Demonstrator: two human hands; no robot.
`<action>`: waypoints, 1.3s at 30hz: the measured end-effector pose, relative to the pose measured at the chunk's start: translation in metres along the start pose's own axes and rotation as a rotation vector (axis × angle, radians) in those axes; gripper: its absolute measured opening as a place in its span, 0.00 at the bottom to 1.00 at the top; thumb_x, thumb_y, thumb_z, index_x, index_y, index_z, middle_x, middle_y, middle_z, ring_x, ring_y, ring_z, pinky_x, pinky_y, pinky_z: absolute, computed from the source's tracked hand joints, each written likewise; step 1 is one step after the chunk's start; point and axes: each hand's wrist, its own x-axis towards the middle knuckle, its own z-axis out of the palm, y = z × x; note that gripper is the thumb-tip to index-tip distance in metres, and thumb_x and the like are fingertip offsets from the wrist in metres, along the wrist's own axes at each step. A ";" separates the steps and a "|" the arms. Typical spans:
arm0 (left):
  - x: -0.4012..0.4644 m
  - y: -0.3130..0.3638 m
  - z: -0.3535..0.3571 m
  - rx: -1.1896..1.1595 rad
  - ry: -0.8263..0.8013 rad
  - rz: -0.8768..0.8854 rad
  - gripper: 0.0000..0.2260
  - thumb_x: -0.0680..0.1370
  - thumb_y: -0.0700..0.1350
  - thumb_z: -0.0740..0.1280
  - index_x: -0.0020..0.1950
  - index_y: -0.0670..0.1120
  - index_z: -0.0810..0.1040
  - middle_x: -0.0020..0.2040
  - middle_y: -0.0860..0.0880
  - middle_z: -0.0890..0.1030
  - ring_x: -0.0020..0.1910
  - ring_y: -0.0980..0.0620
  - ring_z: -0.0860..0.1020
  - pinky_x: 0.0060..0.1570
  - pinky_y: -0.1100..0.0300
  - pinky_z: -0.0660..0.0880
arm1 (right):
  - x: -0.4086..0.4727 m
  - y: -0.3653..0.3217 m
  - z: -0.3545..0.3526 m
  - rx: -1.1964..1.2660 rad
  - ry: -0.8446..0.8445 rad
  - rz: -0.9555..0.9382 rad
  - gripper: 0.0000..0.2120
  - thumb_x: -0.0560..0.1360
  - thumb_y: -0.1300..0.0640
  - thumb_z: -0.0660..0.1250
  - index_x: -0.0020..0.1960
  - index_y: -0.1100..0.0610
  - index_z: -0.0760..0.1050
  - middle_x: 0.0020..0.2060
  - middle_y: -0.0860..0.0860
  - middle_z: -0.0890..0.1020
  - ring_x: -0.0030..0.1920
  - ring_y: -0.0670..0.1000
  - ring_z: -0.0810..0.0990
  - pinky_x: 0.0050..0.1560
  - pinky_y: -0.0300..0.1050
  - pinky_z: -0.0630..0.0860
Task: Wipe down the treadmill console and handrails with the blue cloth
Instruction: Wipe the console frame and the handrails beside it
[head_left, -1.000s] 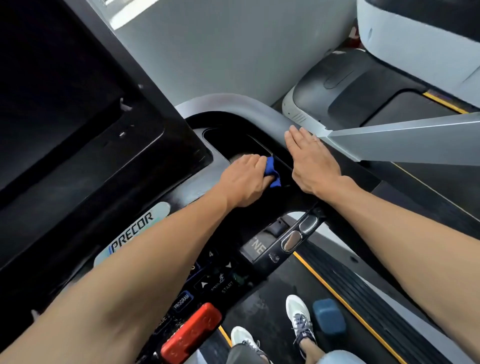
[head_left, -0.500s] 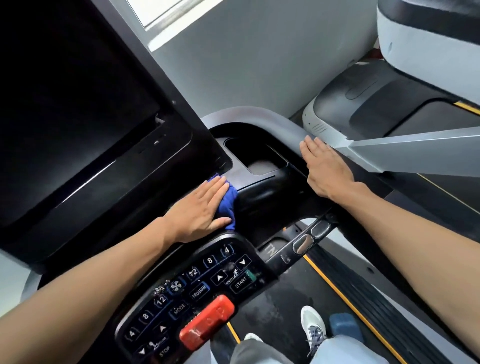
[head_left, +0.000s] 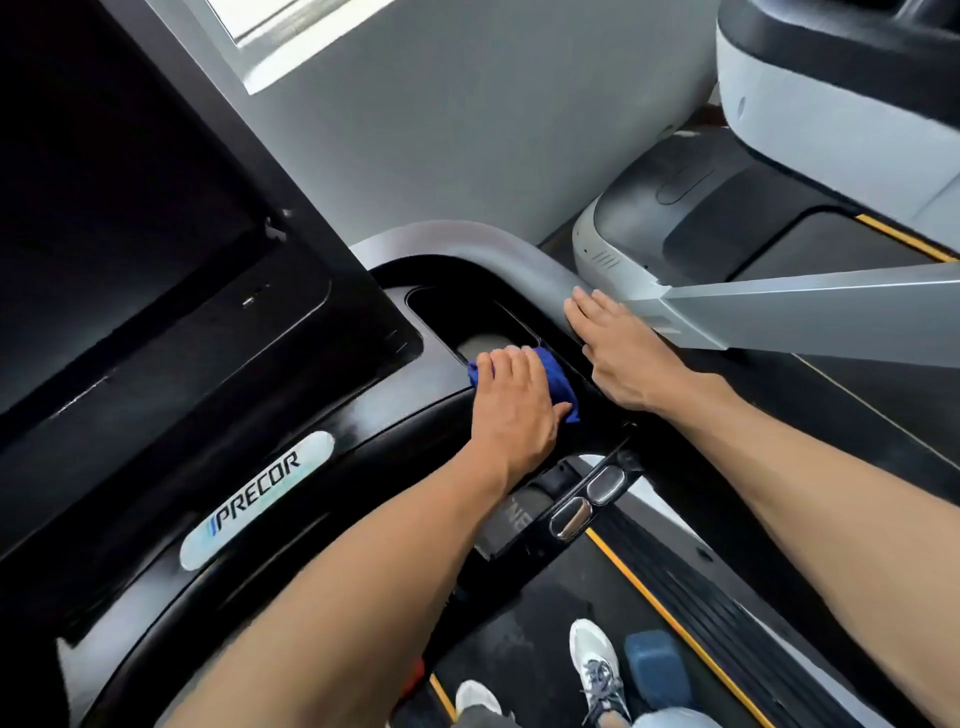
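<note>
- The fingers of the left hand (head_left: 511, 402) lay together and bent down over the blue cloth (head_left: 558, 382), pressing it flat against the glossy black console deck (head_left: 415, 410); whether the thumb pinched the cloth underneath could not be told.
- The cloth sat bunched under that palm, showing only at the fingertips and along the thumb side, right at the near lip of the recessed cup tray (head_left: 467, 322).
- The right hand (head_left: 621, 353) held nothing: its fingers were straight and close together, flat on the ledge where the black console met the curved silver handrail (head_left: 483, 244), seemingly as a brace.
- The two hands were just beside each other, not touching.
- Further out, the dark display screen (head_left: 130, 197) rose on the left, the PRECOR badge (head_left: 257, 499) lay on the console's front edge, and the metal pulse-grip pads (head_left: 589, 499) showed below the left wrist.
- Judged from this, the step in hand was wiping the console's right-hand tray area; the handrails looked not yet dealt with.
- The next move probably called for keeping flat pressure on the cloth and sweeping it into the tray recess or across to the silver rail, and the bracing hand would have had to lift clear if the cloth went that way.
- The cloth was small and bunched, so it might have needed spreading to cover the curved rail.
</note>
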 end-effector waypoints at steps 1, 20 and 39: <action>0.005 0.008 0.000 -0.013 0.010 -0.025 0.33 0.79 0.63 0.56 0.68 0.33 0.67 0.60 0.35 0.72 0.56 0.37 0.70 0.64 0.41 0.64 | 0.000 0.000 0.001 0.007 0.008 0.002 0.30 0.83 0.62 0.55 0.82 0.60 0.47 0.82 0.55 0.48 0.81 0.57 0.46 0.80 0.51 0.48; 0.039 0.021 0.006 -0.144 0.056 -0.183 0.23 0.75 0.56 0.50 0.53 0.42 0.76 0.47 0.42 0.77 0.46 0.42 0.72 0.51 0.45 0.68 | -0.001 -0.001 0.004 0.029 0.055 0.038 0.32 0.83 0.59 0.56 0.82 0.56 0.46 0.82 0.50 0.46 0.81 0.50 0.44 0.77 0.42 0.41; 0.060 -0.015 0.007 -0.257 -0.018 -0.148 0.19 0.82 0.56 0.55 0.59 0.45 0.78 0.55 0.42 0.81 0.54 0.37 0.80 0.47 0.49 0.72 | 0.001 0.002 0.008 0.025 0.035 0.030 0.30 0.83 0.61 0.55 0.82 0.56 0.48 0.82 0.51 0.48 0.82 0.52 0.46 0.80 0.50 0.48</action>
